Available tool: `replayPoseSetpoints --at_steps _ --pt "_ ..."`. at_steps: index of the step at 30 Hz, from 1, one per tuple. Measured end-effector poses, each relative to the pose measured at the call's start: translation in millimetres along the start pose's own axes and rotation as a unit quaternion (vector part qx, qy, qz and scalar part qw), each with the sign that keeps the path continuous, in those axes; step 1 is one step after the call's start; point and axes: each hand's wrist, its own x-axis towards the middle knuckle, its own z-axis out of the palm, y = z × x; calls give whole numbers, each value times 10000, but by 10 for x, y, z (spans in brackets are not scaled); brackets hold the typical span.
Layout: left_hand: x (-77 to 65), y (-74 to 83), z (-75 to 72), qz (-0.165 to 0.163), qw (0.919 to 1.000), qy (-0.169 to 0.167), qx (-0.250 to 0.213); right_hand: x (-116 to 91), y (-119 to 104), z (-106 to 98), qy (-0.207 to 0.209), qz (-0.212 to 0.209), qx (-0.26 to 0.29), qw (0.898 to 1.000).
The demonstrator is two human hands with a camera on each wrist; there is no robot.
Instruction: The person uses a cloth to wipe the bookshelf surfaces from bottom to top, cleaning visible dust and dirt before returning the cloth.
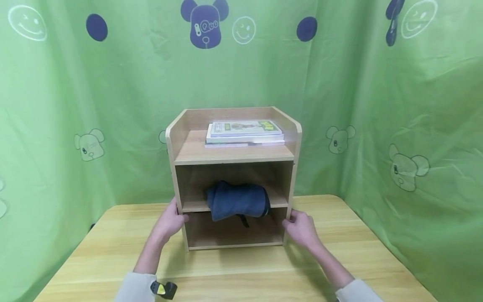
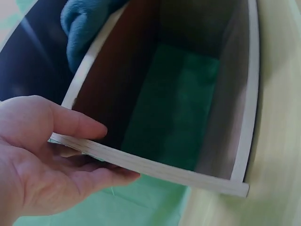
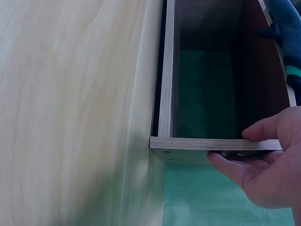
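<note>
A small wooden shelf [image 1: 234, 160] with three levels stands upright on the table in the head view. My left hand [image 1: 170, 221] grips its left side panel near the lower compartment, thumb inside and fingers outside, as the left wrist view also shows. On the opposite side, my right hand [image 1: 300, 228] holds the right side panel [image 3: 202, 143] the same way. A rolled dark blue cloth [image 1: 237, 200] lies on the middle board and hangs over its front edge. Several books [image 1: 245, 133] are stacked flat on the top level. The bottom compartment [image 2: 169, 108] holds nothing visible.
Under the shelf spreads a light wooden table [image 1: 234, 277]. Green curtains [image 1: 132, 84] with bear and smiley prints hang close behind it and along both sides. A black strap with a small device [image 1: 164, 289] is on the left sleeve.
</note>
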Motion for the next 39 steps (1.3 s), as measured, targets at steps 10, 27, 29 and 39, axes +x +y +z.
replayPoseSetpoints --at_steps 10,27,29,39 --pt "-6 -4 -29 -86 9974 159 698 6 -129 -81 -311 -300 -1055 9935" --pt "-21 -23 18 13 9971 292 704 -153 -1191 9 1175 -2436 -1285 9541" --pt "-28 -25 11 13 9970 292 711 -158 -1284 93 1044 -2538 -1302 9527" --pt "-42 -17 21 33 9973 264 686 -150 -1396 495 -6 -2766 -2136 9370"
